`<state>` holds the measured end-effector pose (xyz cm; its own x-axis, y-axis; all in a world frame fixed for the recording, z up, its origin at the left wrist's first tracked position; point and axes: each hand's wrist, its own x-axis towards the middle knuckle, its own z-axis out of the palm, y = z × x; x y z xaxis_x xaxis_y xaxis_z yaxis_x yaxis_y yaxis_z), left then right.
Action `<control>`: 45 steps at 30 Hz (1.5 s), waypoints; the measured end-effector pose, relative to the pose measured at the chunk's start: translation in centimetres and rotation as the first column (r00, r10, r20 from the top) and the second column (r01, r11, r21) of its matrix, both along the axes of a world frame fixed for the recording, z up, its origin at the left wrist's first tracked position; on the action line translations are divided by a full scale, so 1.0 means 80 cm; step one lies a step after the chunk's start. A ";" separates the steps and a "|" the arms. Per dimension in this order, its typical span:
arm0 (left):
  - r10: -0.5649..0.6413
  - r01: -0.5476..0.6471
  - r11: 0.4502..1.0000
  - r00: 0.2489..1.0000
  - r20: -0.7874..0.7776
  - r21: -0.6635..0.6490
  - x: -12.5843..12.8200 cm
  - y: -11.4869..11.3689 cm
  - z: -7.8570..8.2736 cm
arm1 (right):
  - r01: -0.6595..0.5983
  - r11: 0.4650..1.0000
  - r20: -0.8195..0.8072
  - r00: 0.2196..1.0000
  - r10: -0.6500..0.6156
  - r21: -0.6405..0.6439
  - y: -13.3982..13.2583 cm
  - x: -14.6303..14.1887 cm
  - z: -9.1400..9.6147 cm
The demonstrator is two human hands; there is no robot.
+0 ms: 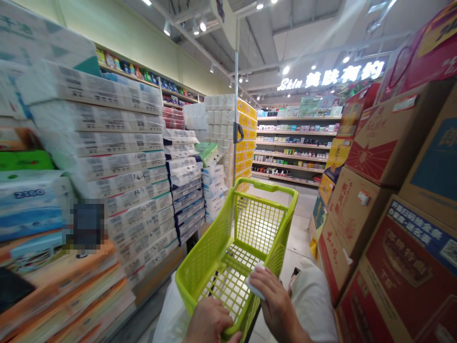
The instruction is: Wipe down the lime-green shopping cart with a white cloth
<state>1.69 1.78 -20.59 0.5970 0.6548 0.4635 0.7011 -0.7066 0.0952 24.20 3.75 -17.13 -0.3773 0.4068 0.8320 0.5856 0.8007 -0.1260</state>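
Note:
A lime-green plastic shopping cart [210, 243] stands before me, its mesh basket holding nothing that I can see. The fingers of my left hand [210, 317] are wrapped round the cart's near rim. At the right side rim, my right hand [271, 295] is closed over a folded white tissue or cloth [255, 287]. Its fingers press this white piece against the cart's edge. Part of the piece is hidden under the fingers.
Tall stacks of wrapped paper packs [124, 143] line the left side. Piled cardboard cartons [371, 143] rise close on the right. Beyond the cart stand a metal pole [236, 85], yellow packs [246, 138] and stocked shelves [289, 152]. Pale floor [294, 238] shows between cart and cartons.

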 end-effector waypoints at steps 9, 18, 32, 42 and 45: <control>-0.018 0.019 1.000 1.000 0.020 -0.024 -0.003 0.000 -0.004 | -0.135 0.990 0.052 0.990 0.133 0.037 -0.011 -0.012 -0.006; -0.031 0.031 0.999 1.000 0.000 0.023 -0.001 0.001 0.004 | -0.021 1.000 -0.019 1.000 0.021 0.002 0.001 -0.001 -0.008; -0.060 0.057 0.997 0.996 -0.066 -0.058 -0.018 0.002 0.020 | 0.047 0.998 -0.025 0.999 -0.047 -0.030 0.006 0.015 -0.007; 0.247 -0.265 0.868 0.964 -0.098 -0.421 0.022 -0.011 0.097 | 0.018 0.999 -0.041 0.999 -0.019 -0.027 0.006 -0.004 0.000; 0.361 -0.385 0.772 0.920 -0.149 -0.505 0.055 -0.009 0.104 | -0.035 0.998 -0.012 0.999 0.034 -0.047 0.003 -0.010 -0.002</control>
<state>6.09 1.02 -12.27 0.2660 0.9636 -0.0258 0.9109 -0.2426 0.3337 23.37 3.97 -17.29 -0.3828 0.4327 0.8162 0.5559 0.8135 -0.1705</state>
